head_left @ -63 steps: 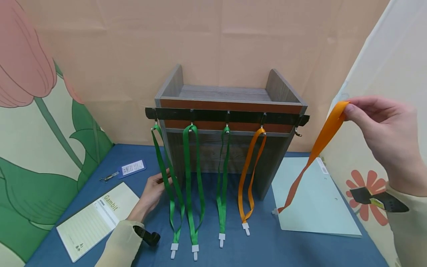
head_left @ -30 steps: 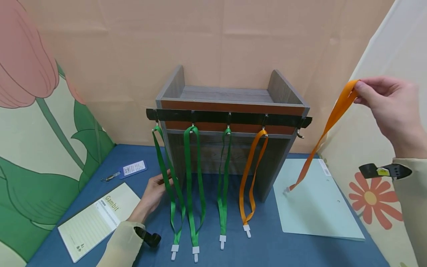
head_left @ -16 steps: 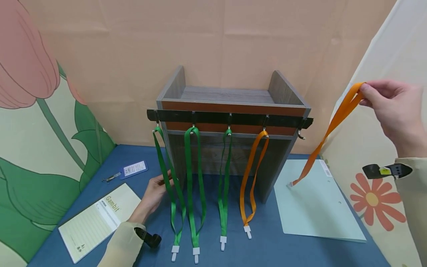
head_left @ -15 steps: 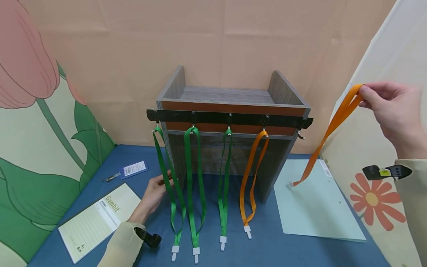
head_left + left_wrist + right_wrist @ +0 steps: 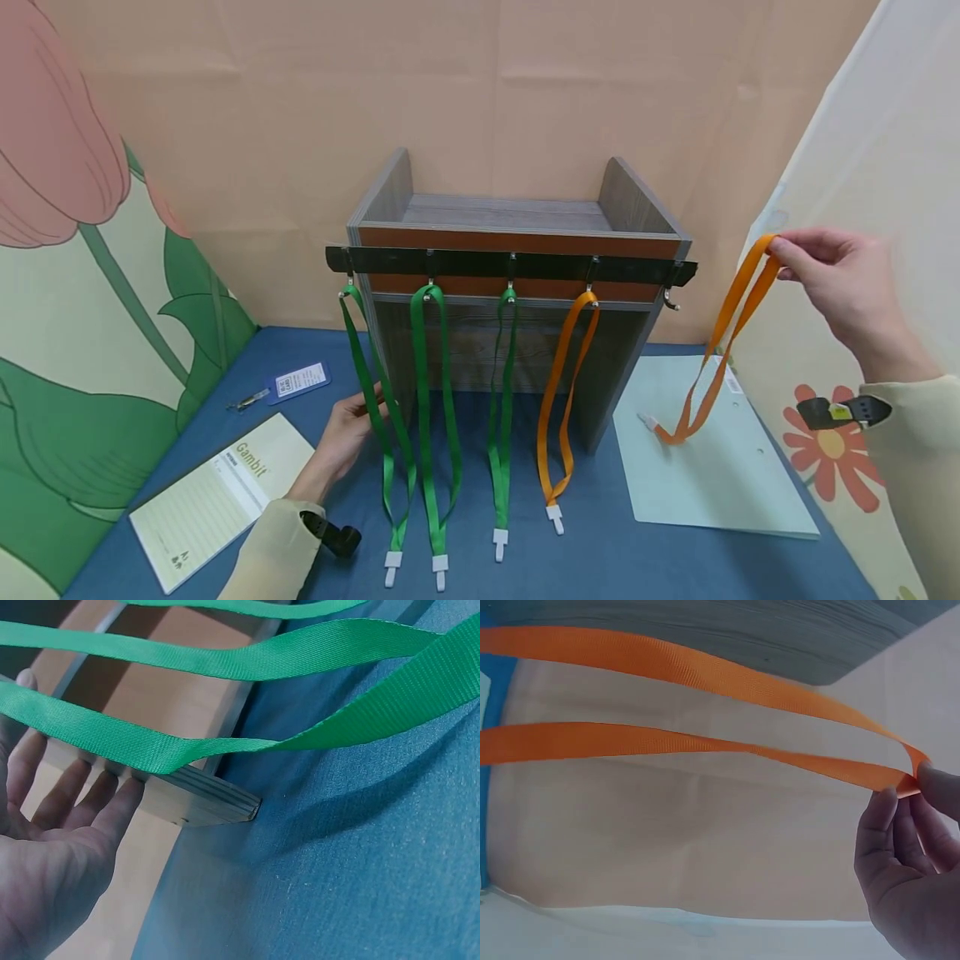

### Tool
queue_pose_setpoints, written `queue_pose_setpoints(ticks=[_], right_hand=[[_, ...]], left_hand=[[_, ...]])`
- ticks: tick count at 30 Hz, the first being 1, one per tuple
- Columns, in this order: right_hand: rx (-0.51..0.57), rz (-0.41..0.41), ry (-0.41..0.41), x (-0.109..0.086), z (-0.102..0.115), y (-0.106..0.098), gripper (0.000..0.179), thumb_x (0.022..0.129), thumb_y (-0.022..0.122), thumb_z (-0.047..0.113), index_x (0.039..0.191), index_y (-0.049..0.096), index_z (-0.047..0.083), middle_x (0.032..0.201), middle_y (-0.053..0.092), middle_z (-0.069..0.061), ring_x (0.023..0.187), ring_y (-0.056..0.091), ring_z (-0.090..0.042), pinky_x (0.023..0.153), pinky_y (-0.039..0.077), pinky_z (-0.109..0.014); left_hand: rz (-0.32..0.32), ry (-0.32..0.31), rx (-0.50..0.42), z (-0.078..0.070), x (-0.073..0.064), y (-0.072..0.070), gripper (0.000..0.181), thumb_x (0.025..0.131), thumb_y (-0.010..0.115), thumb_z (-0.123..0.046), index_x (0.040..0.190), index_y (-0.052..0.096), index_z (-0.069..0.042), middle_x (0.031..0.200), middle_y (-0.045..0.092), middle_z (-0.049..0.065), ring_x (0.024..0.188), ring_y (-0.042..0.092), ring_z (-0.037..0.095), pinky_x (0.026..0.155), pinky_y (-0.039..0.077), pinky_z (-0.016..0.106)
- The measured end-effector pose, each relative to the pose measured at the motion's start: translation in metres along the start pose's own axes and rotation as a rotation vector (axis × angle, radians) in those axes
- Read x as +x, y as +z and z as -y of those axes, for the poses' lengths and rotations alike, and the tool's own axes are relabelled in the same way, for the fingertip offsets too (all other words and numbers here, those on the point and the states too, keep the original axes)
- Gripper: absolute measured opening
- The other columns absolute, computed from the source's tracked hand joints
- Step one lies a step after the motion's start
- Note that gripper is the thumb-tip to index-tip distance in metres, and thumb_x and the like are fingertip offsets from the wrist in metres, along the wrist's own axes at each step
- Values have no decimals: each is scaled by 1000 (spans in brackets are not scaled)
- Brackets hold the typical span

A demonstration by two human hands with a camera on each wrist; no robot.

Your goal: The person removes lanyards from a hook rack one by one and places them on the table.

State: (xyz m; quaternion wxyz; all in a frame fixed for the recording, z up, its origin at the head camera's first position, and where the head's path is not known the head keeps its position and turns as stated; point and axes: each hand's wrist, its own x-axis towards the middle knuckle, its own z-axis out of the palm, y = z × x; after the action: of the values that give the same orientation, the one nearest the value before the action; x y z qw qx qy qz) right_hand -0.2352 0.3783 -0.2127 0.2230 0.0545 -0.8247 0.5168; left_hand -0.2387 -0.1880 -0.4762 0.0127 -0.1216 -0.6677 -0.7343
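On the right in the head view, my right hand (image 5: 843,292) pinches the top of an orange lanyard (image 5: 802,765) between thumb and fingers. Its loop spreads into two strands, with the white clip (image 5: 647,422) above a pale folder. My left hand (image 5: 345,433) touches the left side panel (image 5: 202,799) of a grey wooden shelf (image 5: 660,218), behind a green lanyard (image 5: 420,686). A black hook rail (image 5: 472,262) runs along the shelf's front. Green lanyards (image 5: 438,375) and another orange lanyard (image 5: 558,392) hang from it. The rightmost hook (image 5: 670,302) is bare.
The pale folder (image 5: 705,492) lies on the blue tablecloth (image 5: 600,558) at the right. At the left are a Gambit notepad (image 5: 225,500) and a blue tag with a metal clip (image 5: 300,381). A peach backdrop (image 5: 510,100) stands behind the shelf.
Over the last half second my right hand has come down and left with the orange lanyard, whose strands now spread apart. My left hand stays at the shelf's side.
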Motion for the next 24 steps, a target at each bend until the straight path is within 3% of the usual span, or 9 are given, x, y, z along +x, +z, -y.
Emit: queue_pose_setpoints(ticks=[6, 18, 24], right_hand=[[-87, 52, 54, -7, -23, 8, 38, 91, 65, 26, 118, 64, -1, 90, 68, 9, 74, 65, -6, 68, 48, -13], [-126, 124, 113, -24, -70, 35, 50, 92, 61, 32, 122, 56, -8, 90, 65, 13, 77, 66, -5, 70, 50, -17], [-143, 146, 134, -34, -94, 44, 48, 93, 61, 28, 122, 55, -10, 93, 67, -2, 75, 65, -5, 70, 50, -18]], left_hand=[[-7, -19, -12, -1, 0, 0, 35, 90, 66, -9, 116, 60, 14, 143, 42, 17, 130, 38, 30, 91, 44, 28], [-4, -11, -24, 0, 0, -2, 33, 90, 66, -9, 116, 61, 12, 143, 41, 19, 130, 38, 30, 92, 44, 29], [1, -19, -17, 0, 0, -1, 38, 91, 65, -8, 118, 56, 17, 144, 41, 18, 130, 38, 29, 92, 44, 29]])
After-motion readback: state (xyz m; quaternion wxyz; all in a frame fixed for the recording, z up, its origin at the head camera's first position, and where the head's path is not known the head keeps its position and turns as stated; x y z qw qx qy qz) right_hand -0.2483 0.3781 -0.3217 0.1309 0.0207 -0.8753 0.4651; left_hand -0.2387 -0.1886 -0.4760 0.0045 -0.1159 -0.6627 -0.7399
